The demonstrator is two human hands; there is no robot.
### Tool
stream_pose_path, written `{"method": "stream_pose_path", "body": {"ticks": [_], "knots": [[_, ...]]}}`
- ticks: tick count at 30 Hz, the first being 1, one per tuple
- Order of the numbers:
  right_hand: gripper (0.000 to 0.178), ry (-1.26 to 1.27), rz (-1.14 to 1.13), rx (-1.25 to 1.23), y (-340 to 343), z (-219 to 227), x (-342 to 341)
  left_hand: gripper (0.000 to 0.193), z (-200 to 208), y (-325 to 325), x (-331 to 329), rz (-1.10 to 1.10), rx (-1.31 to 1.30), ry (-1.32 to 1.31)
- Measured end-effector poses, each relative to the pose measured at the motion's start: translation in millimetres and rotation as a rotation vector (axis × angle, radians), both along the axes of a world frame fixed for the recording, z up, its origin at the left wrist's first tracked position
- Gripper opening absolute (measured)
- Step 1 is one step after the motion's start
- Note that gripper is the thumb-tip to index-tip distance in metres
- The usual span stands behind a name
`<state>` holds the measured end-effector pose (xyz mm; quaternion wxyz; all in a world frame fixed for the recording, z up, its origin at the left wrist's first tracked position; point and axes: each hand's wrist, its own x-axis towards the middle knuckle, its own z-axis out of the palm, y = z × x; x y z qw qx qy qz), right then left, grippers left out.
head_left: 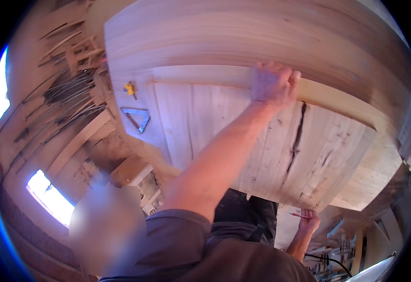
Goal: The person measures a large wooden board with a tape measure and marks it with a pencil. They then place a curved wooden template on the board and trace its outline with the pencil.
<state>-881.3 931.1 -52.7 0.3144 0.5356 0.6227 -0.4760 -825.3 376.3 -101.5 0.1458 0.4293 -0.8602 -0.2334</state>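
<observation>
A pale wooden panel (229,105) of several joined boards, with a long dark crack toward its right side, lies on a larger wooden slab (205,37). Along the panel's far edge runs a pale strip (200,74); I cannot tell if it is a separate piece. My left hand (275,84), its arm stretched across the panel, has its fingers curled over that strip. Down at the panel's near edge, my right hand (310,217) is closed and holds a red pencil (298,215).
A metal square (142,120) and a yellow tape measure (129,89) lie on the slab's left end. Thin sticks and scrap wood (76,89) are heaped at the left. More offcuts (389,230) lie at the lower right, near a black cable (330,259).
</observation>
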Motion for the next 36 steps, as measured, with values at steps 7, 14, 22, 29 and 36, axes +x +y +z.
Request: {"method": "stream_pose_path", "body": {"ticks": [7, 14, 22, 29, 36], "knots": [[0.031, 0.052, 0.375, 0.54, -53.3, 18.4, -42.2, 0.035, 2.9, 0.7, -0.4, 0.031, -0.015, 0.014], [0.044, 0.736, 1.245, 0.422, -123.8, 25.1, -75.4, 0.028, 9.1, 1.3, -0.9, 0.055, 0.03, 0.015], [0.045, 1.16, 1.738, 0.144, -338.1, 25.9, -138.1, 0.027, 6.5, 3.8, -0.7, 0.065, 0.038, 0.008], [0.044, 0.955, 2.353, -0.142, -506.1, 5.4, -93.4, 0.016, 7.4, 2.0, 1.0, 0.063, 0.062, 0.02], [0.035, 0.659, 2.245, -0.206, -532.7, -0.5, -75.2, 0.017, 16.5, -2.5, 5.1, 0.073, 0.179, 0.024]]}}
